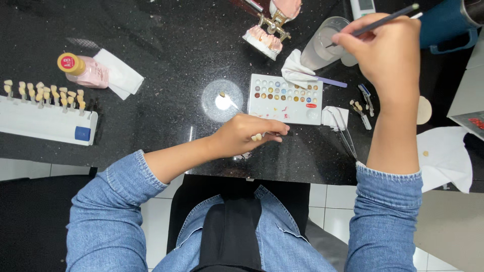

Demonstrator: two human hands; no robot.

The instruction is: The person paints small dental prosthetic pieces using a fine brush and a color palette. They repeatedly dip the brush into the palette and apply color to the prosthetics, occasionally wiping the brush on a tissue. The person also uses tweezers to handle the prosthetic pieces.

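**Small tooth pinched, brush raised over the cup**

The left hand pinches a small pale tooth piece just below the white paint palette on the speckled black counter. The right hand, arm stretched forward, grips a thin dark brush, tip in the translucent plastic cup.

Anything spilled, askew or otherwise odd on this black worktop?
Mostly orderly. The white rectangular colour palette has red smears along its lower edge, and the pink bottle with a yellow cap lies on its side. The left hand pinches a small tooth-coloured piece; the right hand holds a thin brush.
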